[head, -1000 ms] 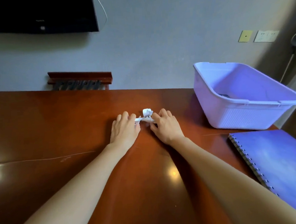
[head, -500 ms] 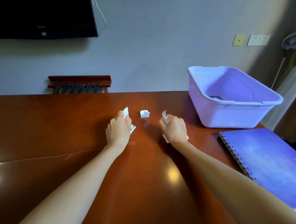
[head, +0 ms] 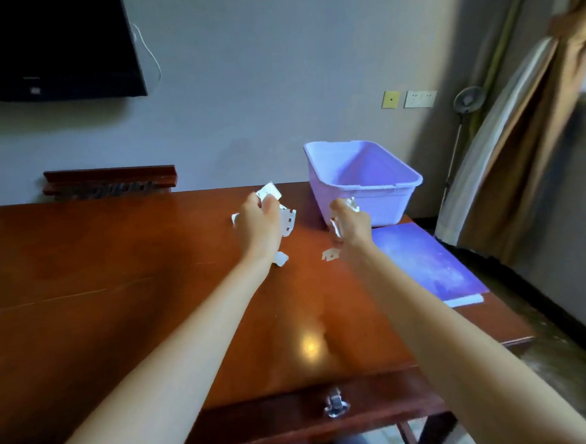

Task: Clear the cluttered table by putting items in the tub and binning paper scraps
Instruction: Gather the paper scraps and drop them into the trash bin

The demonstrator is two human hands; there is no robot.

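My left hand [head: 259, 220] is raised above the brown table [head: 117, 284] and grips several white paper scraps [head: 286, 220] that stick out above and to the right of the fingers. My right hand [head: 350, 223] is closed on more white paper scraps [head: 350, 204], just in front of the lilac plastic tub [head: 364, 179]. Two small scraps lie loose on the table: one [head: 281, 258] under my left wrist, one [head: 331, 253] beside my right wrist.
A blue spiral notebook [head: 424, 265] lies at the table's right edge, in front of the tub. A drawer with a metal handle [head: 335, 403] is at the near edge. A dark screen hangs on the wall at upper left. Curtains and a floor fan stand to the right.
The strip between my hands has been torn apart. Both hands have lifted off the table holding scraps, and the view has swung back and to the right. Two scraps now lie loose below.
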